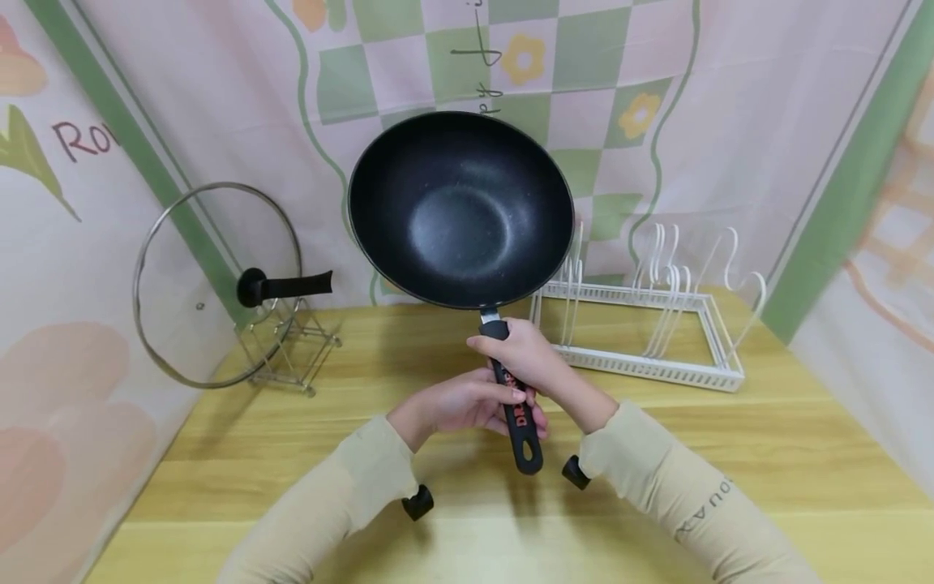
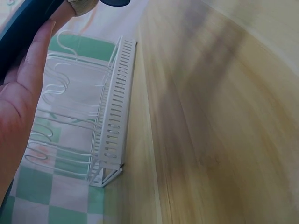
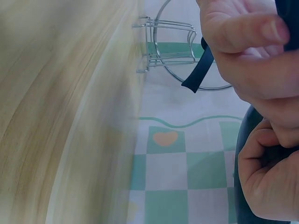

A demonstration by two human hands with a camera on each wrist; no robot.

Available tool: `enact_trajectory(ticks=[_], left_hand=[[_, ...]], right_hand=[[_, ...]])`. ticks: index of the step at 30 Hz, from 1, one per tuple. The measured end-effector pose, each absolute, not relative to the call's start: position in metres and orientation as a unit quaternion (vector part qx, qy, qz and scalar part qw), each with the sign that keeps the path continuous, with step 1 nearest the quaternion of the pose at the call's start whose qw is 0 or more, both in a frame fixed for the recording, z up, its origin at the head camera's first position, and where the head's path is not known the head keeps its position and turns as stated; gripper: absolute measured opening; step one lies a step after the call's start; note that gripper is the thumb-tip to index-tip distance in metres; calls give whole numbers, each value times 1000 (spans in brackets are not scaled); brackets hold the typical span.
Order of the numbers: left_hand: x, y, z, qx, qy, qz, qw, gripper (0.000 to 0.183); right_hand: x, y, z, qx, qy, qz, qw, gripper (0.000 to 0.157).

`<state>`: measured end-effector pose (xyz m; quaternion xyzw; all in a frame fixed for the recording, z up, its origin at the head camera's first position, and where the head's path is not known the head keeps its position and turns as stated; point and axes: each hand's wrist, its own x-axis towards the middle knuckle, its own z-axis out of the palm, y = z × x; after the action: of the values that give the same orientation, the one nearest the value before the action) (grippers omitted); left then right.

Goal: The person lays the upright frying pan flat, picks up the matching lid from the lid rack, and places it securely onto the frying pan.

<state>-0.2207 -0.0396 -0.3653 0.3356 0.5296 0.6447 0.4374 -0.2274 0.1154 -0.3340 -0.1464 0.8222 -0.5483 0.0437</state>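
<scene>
A black wok [image 1: 461,223] is held up over the table, its dark inside facing me. Its black handle [image 1: 522,442] with red lettering points down toward me. My right hand [image 1: 531,354] grips the handle near the pan, thumb across its front. Lower down, my left hand [image 1: 470,401] holds the same handle from the left side, thumb on the front and fingertips showing on the far side. In the left wrist view, the left hand [image 2: 21,102] lies against the dark handle. The right wrist view shows curled fingers close to the wok, with part of it hidden behind them.
On the left, a glass lid [image 1: 212,324] with a black knob stands upright in a small wire rack [image 1: 292,357]. A white rack [image 1: 657,371] with curved dividers sits at the back right of the wooden table [image 1: 219,487]. Patterned cloth [image 1: 409,73] hangs behind.
</scene>
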Motion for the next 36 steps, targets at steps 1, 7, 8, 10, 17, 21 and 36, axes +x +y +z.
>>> enact_trajectory(ticks=[1, 7, 8, 10, 17, 21, 36], left_hand=[[-221, -40, -365, 334, 529, 646, 438, 15], [-219, -43, -366, 329, 525, 649, 442, 15], [-219, -43, -366, 329, 524, 649, 443, 15], [-219, -44, -367, 331, 523, 649, 442, 15], [-221, -47, -371, 351, 525, 643, 432, 13], [-221, -49, -373, 357, 523, 642, 432, 13], [-218, -54, -379, 346, 518, 647, 440, 12]], right_hand=[[-228, 115, -334, -147, 822, -548, 45, 32], [-228, 112, -336, -149, 825, -543, 52, 32], [-228, 112, -336, -150, 826, -541, 52, 31], [-228, 111, -336, -151, 826, -540, 53, 31], [-228, 109, -337, -153, 825, -541, 57, 31], [-229, 107, -339, -153, 823, -543, 60, 31], [-229, 103, -347, -144, 829, -535, 75, 31]])
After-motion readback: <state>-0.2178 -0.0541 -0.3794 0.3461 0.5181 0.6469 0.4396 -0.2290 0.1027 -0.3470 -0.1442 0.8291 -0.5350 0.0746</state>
